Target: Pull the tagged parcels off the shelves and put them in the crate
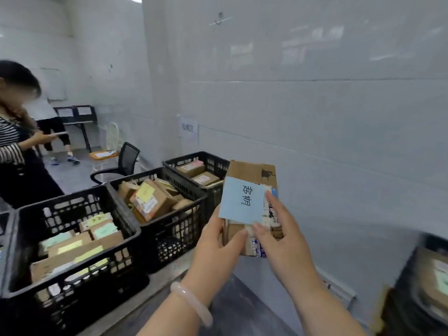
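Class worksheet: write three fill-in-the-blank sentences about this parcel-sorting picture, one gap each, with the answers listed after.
1. The left hand and right hand hold a cardboard parcel bearing a ____ note.
2. The crates are ____ in colour.
3. The other person wears a ____ top.

Missing words: blue; black; striped.

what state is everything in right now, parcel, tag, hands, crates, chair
parcel, held up in the air, not in any crate
blue tag, on the parcel's front, handwriting facing the camera
left hand, grips the parcel's lower left edge
right hand, holds the parcel's right side, fingertips on the tag
near crate, partly filled with tagged parcels
middle crate, piled with parcels
far crate, holds a few parcels
office chair, unoccupied
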Tool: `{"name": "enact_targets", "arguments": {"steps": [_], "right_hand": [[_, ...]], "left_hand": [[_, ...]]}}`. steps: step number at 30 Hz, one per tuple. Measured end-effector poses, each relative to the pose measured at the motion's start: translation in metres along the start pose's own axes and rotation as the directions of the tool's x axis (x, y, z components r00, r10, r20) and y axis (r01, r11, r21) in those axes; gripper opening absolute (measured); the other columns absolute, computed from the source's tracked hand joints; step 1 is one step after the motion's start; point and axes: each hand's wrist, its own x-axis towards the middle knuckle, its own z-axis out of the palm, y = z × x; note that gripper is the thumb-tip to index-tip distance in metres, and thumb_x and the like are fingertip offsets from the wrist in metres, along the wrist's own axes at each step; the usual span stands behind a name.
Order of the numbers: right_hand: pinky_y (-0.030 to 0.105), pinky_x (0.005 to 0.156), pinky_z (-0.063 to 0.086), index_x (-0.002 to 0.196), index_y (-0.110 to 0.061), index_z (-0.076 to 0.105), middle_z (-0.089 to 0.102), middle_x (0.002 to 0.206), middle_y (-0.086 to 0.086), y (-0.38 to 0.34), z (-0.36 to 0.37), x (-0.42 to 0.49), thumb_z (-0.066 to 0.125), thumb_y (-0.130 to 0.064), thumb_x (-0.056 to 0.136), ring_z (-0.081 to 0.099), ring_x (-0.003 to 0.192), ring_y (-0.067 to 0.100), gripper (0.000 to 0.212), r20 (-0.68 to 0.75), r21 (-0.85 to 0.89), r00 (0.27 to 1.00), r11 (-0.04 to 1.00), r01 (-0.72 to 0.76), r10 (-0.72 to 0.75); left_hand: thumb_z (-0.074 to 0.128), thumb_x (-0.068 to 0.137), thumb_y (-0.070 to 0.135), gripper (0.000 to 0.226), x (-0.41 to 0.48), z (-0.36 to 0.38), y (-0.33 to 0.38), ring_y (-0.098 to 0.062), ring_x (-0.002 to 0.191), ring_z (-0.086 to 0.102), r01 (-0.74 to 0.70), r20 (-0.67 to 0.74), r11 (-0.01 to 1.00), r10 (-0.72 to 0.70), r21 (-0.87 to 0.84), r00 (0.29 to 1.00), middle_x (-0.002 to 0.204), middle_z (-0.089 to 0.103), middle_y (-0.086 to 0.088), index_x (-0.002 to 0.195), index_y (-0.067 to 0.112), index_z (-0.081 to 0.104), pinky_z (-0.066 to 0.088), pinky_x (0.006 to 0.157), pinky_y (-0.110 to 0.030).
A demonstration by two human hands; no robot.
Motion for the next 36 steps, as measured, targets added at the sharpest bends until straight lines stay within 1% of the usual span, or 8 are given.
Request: {"name": "enact_targets", "arguments": {"steps": [5,11,14,17,21,26,32,36], "right_hand": [[0.015,0.09,0.049,0.129,-0.065,0.04,0.043,0.128,-0.033,0.007,-0.136,-0.048,0.066,-0.022,0.091,0.046,0.117,-0.013,0.062,-0.233,-0.055,0.97,0.995,-0.078,0.063],[-0.006,0.072,0.035,0.128,-0.058,0.039,0.032,0.118,-0.046,0.005,-0.282,-0.123,0.065,-0.02,0.091,0.033,0.1,-0.037,0.059,-0.465,-0.16,0.881,0.97,-0.181,0.087],[0.006,0.082,0.043,0.132,-0.053,0.041,0.039,0.122,-0.037,0.002,-0.34,-0.153,0.065,-0.019,0.09,0.047,0.106,-0.017,0.059,-0.552,-0.175,0.828,0.957,-0.233,0.1],[0.004,0.065,0.045,0.13,-0.053,0.042,0.044,0.121,-0.034,0.005,-0.379,-0.178,0.066,-0.018,0.089,0.056,0.097,-0.011,0.059,-0.625,-0.145,0.772,0.955,-0.26,0.116],[0.004,0.066,0.046,0.133,-0.053,0.044,0.044,0.127,-0.029,0.017,-0.41,-0.194,0.067,-0.019,0.088,0.052,0.105,-0.014,0.061,-0.677,-0.117,0.722,0.947,-0.298,0.143],[0.017,0.081,0.051,0.124,-0.065,0.038,0.045,0.132,-0.027,0.026,-0.444,-0.188,0.066,-0.024,0.09,0.051,0.116,-0.002,0.06,-0.718,-0.155,0.679,0.916,-0.37,0.153],[0.024,0.065,0.058,0.133,-0.054,0.042,0.054,0.126,-0.017,0.027,-0.499,-0.159,0.065,-0.021,0.092,0.068,0.093,0.006,0.058,-0.768,-0.061,0.607,0.921,-0.385,0.203],[0.017,0.059,0.054,0.138,-0.047,0.041,0.05,0.115,-0.027,0.046,-0.531,-0.146,0.062,-0.018,0.093,0.069,0.088,0.004,0.058,-0.78,-0.021,0.565,0.891,-0.453,0.268]], "left_hand": [[0.062,0.094,0.015,0.083,-0.023,0.134,0.011,0.018,0.116,0.048,-0.058,0.162,0.997,0.064,-0.041,0.985,0.131,0.055,0.029,0.124,0.08,0.019,0.042,0.083,-0.002],[0.052,0.098,0.029,0.086,-0.078,0.287,0.032,0.001,0.115,0.054,-0.112,0.4,0.994,0.107,-0.011,0.91,0.13,0.047,0.016,0.129,0.079,-0.011,0.05,0.095,-0.025],[0.049,0.099,0.032,0.073,-0.1,0.347,0.044,0.006,0.116,0.047,-0.202,0.491,0.979,0.171,0.008,0.854,0.13,0.039,0.019,0.137,0.072,0.001,0.045,0.09,-0.012],[0.051,0.098,0.035,0.056,-0.113,0.39,0.046,0.009,0.12,0.042,-0.221,0.55,0.975,0.189,-0.009,0.813,0.135,0.04,0.016,0.136,0.067,0.024,0.044,0.09,-0.009],[0.055,0.097,0.037,0.051,-0.117,0.426,0.042,0.013,0.12,0.039,-0.192,0.612,0.98,0.179,-0.045,0.771,0.134,0.039,0.025,0.131,0.066,0.032,0.04,0.085,-0.002],[0.064,0.092,0.031,0.056,-0.097,0.465,0.037,0.014,0.122,0.038,-0.075,0.716,0.989,0.142,-0.125,0.684,0.128,0.038,0.039,0.13,0.064,0.037,0.047,0.098,-0.02],[0.065,0.092,0.03,0.057,-0.043,0.517,0.042,0.003,0.126,0.043,0.049,0.855,0.989,0.096,-0.141,0.51,0.141,0.043,0.022,0.124,0.07,0.04,0.048,0.102,-0.029],[0.063,0.093,0.027,0.058,-0.03,0.554,0.028,0.022,0.109,0.044,0.076,0.898,0.989,0.084,-0.129,0.432,0.131,0.041,0.03,0.136,0.058,0.037,0.045,0.081,-0.002]]}}
